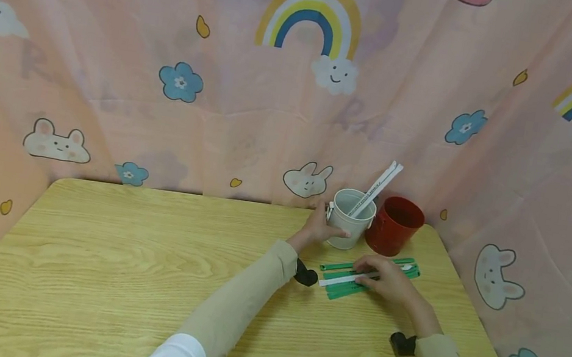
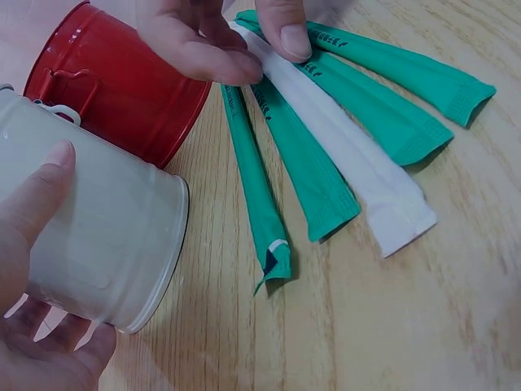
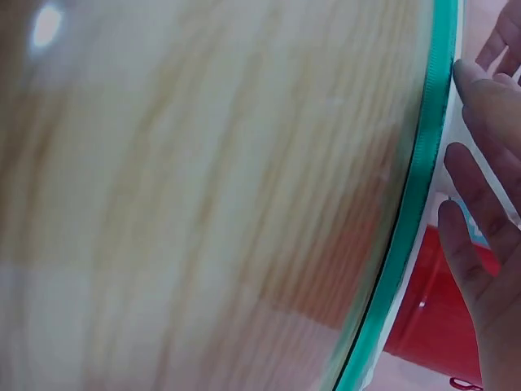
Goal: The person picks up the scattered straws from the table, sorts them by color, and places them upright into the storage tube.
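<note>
My left hand (image 1: 319, 228) grips the side of a cream metal bucket (image 1: 358, 231), thumb across its front. White paper-wrapped chopsticks (image 1: 376, 188) lean up out of that bucket. My right hand (image 1: 388, 280) pinches another white chopstick packet (image 2: 350, 142) between thumb and fingers. This packet lies among several green chopstick packets (image 2: 391, 106), which are fanned out on the table. In the right wrist view, a green packet (image 3: 422, 167) runs beside the fingers of the right hand, and the pinch itself is partly cut off there.
A red metal bucket (image 1: 391, 234) stands just right of the cream one, close to the table's back right corner. The wooden table (image 1: 139, 268) extends left and forward. A patterned pink curtain (image 1: 215, 131) hangs behind and at both sides.
</note>
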Motion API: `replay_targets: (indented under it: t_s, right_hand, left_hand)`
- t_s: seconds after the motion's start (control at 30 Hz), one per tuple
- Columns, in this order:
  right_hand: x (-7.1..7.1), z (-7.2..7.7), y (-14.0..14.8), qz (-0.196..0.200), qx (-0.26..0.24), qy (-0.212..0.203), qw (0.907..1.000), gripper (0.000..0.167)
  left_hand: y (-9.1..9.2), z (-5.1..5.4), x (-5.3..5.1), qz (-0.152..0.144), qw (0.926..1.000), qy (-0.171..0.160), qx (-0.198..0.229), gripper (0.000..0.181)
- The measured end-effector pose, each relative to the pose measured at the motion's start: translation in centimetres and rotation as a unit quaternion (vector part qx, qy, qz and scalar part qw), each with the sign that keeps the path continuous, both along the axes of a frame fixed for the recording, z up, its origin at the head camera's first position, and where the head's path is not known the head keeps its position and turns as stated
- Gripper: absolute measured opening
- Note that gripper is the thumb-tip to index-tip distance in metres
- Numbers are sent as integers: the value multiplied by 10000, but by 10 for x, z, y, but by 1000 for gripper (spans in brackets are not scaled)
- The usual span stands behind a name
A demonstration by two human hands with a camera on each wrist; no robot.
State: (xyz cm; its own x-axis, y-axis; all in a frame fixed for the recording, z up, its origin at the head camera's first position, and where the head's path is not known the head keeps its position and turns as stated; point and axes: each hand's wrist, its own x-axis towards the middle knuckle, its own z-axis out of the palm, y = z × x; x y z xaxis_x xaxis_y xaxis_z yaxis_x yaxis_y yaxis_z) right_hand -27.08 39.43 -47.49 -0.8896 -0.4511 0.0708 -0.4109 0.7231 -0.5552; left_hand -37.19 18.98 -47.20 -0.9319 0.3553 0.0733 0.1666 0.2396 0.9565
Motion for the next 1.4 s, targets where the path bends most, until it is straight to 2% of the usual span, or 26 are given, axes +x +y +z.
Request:
replay_targets:
  t_s: [0.03,0.17,0.63,0.83,1.13,1.4]
  right_hand:
    - [0,0,0,-9,82,20,10000,18]
    - [0,2,-2,-73,277,-37,9996,17]
    - [-1,5,-2,135,421,-219,9988,19]
    - [2,6,0,149,589,-317,9977,20]
    - [2,13,-3,335,948,64,9949,13]
    - [6,16,-6,233,1002,324,9942,11]
  left_hand:
    - [-1,8,5,15,9999,-139,-35,84]
    - [-1,9,6,25,9999,-129,-68,85]
    - [0,8,4,75,9999,-28,-141,84]
    - [2,5,6,2,9997,-118,-194,84]
    - [0,10,7,-7,9999,-69,-84,83]
    - [2,6,3,-20,9998,-104,-161,86]
